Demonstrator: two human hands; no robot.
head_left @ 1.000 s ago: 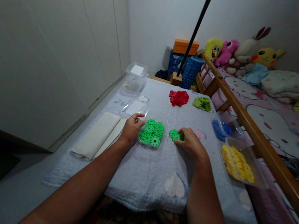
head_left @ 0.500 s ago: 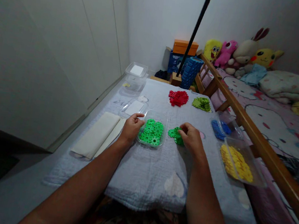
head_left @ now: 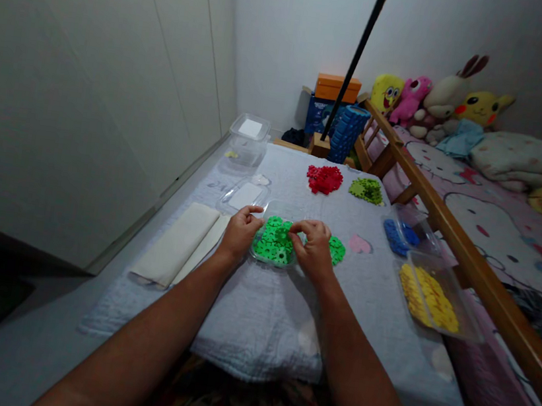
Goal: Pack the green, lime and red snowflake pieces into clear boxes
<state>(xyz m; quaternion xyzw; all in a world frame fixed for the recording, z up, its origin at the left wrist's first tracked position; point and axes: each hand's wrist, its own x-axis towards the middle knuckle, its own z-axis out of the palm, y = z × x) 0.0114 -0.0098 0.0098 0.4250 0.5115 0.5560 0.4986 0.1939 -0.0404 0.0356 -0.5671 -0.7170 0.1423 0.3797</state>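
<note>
A clear plastic container (head_left: 299,215) holding bright green flower-shaped pieces sits on the pale blue cloth (head_left: 257,308). My left hand (head_left: 240,231) grips the container's left rim, thumb and fingers curled on it. My right hand (head_left: 314,247) hovers over the container's right side. Its fingers are curled down and pinched, with green pieces at the fingertips. A few loose green pieces (head_left: 337,249) lie on the cloth just right of that hand.
A red pile (head_left: 324,178) and an olive-green pile (head_left: 366,189) lie further back. Tubs of blue pieces (head_left: 399,236) and yellow pieces (head_left: 431,298) stand at right by the wooden bed rail (head_left: 452,228). A lid (head_left: 245,195), empty tubs (head_left: 248,137) and a folded cloth (head_left: 173,251) lie left.
My right hand has closed on green pieces from the loose heap and carried them left, over the container. Fewer pieces lie on the cloth. My left hand has stayed on the rim.
</note>
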